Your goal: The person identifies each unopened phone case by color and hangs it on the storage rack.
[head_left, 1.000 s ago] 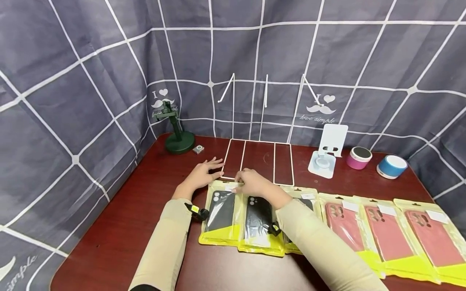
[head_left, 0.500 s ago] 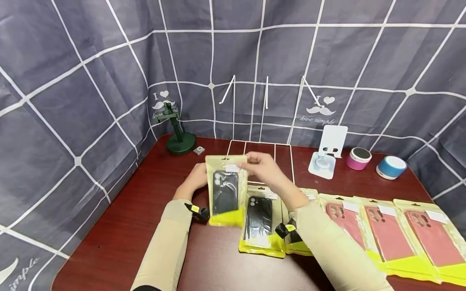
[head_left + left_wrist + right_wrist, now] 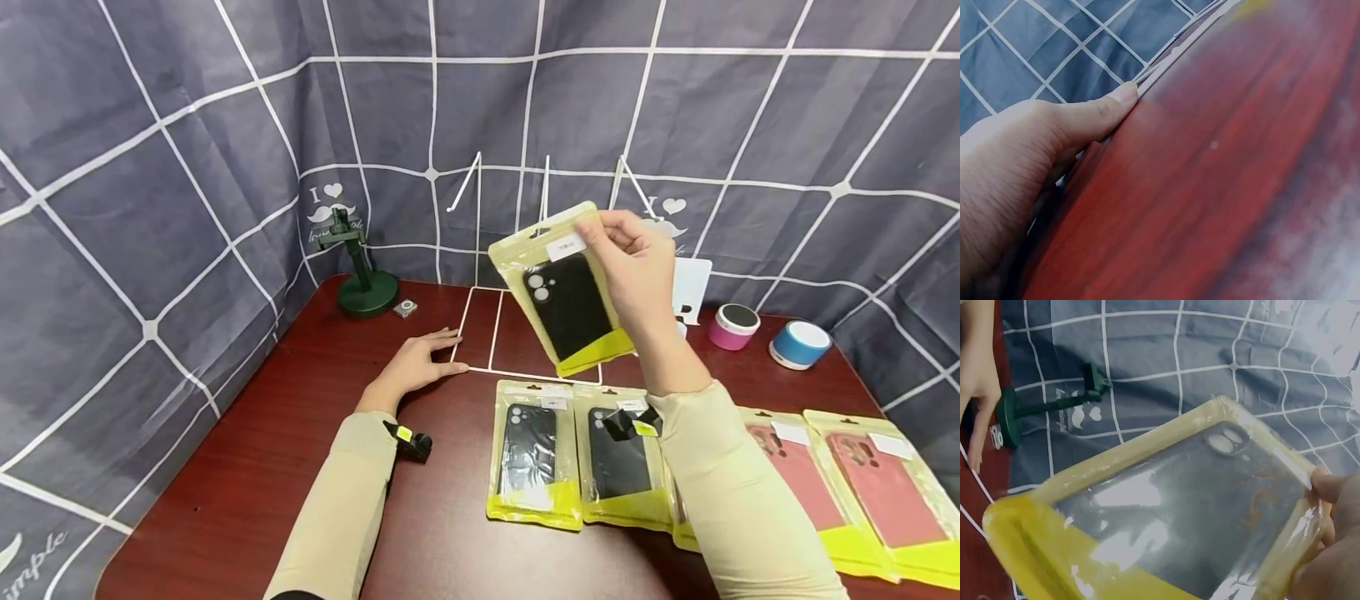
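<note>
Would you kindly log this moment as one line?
right hand: pinches black-case pouch, raised, tilted | left hand: touches white rack

Head, right-wrist views — shared packet (image 3: 570, 304)

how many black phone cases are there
3: one case in the right hand; second case and third case side by side on the table. Right sleeve may hide more.

Open tabletop (image 3: 255, 450) stretches left of the left hand (image 3: 412, 367); up front, white prongs (image 3: 465, 182) jut out, and the green stand (image 3: 366, 292) blocks the far left!
</note>
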Demonstrator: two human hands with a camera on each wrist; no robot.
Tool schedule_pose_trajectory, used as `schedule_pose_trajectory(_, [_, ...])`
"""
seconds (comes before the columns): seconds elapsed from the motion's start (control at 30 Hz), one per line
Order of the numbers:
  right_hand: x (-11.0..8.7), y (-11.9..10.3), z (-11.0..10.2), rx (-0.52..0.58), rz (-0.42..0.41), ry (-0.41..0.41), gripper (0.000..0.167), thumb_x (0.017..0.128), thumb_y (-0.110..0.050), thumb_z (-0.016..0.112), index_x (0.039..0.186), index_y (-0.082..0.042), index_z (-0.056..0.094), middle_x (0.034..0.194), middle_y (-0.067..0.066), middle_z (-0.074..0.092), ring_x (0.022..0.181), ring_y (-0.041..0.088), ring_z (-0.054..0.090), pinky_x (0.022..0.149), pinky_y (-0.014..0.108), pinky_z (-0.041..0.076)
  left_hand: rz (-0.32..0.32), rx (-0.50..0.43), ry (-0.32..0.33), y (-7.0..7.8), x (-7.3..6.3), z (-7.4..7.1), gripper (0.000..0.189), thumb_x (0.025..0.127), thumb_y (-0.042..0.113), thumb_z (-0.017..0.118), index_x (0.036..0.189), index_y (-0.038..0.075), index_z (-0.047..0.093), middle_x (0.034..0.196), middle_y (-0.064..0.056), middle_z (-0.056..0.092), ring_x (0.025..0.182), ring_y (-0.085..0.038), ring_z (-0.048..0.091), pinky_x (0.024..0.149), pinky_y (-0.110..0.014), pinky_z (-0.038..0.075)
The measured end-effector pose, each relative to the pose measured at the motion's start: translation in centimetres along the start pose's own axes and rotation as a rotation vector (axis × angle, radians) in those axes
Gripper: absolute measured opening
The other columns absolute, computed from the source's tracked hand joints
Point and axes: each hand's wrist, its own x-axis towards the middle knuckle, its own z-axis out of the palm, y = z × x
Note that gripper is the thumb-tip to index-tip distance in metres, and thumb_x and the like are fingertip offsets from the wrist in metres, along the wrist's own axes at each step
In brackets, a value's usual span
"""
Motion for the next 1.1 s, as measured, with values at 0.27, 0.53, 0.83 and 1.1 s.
schedule_pose_trajectory(0.27, [1.4, 1.1, -0.1, -0.167, 0.023, 0.069, 0.021, 0.088, -0.022, 0.081, 0.092, -0.002, 0.077, 0.074, -0.001, 0.073, 0.061, 0.006, 0.057, 0.055, 0.020, 0.041, -0.013, 0.008, 0.011, -0.3, -0.4, 0.2, 0.073, 0.085, 0.060, 0.073, 0.145, 0.021, 0.058, 0.153, 0.000, 0.047, 0.147, -0.021, 0.034, 0.117, -0.048, 0.031])
schedule_pose_trajectory(0.53, [1.6, 2.8, 0.1, -0.231, 0.013, 0.104, 0.025, 0.089, -0.029, 0.080, 0.092, -0.004, 0.077, 0.074, -0.003, 0.072, 0.062, 0.005, 0.056, 0.055, 0.021, 0.039, -0.011, -0.027, 0.007, -0.3, -0.3, 0.4, 0.074, 0.084, 0.062, 0.073, 0.144, 0.022, 0.058, 0.154, 0.000, 0.046, 0.148, -0.022, 0.033, 0.118, -0.047, 0.030])
schedule_pose_trajectory(0.83, [3.3, 4.9, 1.2, -0.183, 0.006, 0.157, 0.024, 0.090, -0.022, 0.079, 0.097, 0.001, 0.075, 0.084, 0.007, 0.076, 0.065, 0.006, 0.058, 0.056, 0.021, 0.038, -0.027, -0.023, 0.010, -0.3, -0.1, 0.3, 0.077, 0.081, 0.066, 0.072, 0.144, 0.025, 0.058, 0.154, 0.003, 0.046, 0.148, -0.020, 0.032, 0.118, -0.047, 0.029])
schedule_pose_trajectory(1.1, [6.2, 7.6, 0.9, -0.371, 0.068, 0.205, 0.026, 0.092, -0.032, 0.075, 0.098, -0.007, 0.076, 0.086, -0.001, 0.076, 0.068, 0.004, 0.060, 0.061, 0.021, 0.040, -0.010, -0.017, 0.024, -0.3, 0.0, 0.5, 0.077, 0.081, 0.067, 0.072, 0.144, 0.024, 0.059, 0.153, 0.002, 0.047, 0.147, -0.021, 0.034, 0.117, -0.048, 0.030])
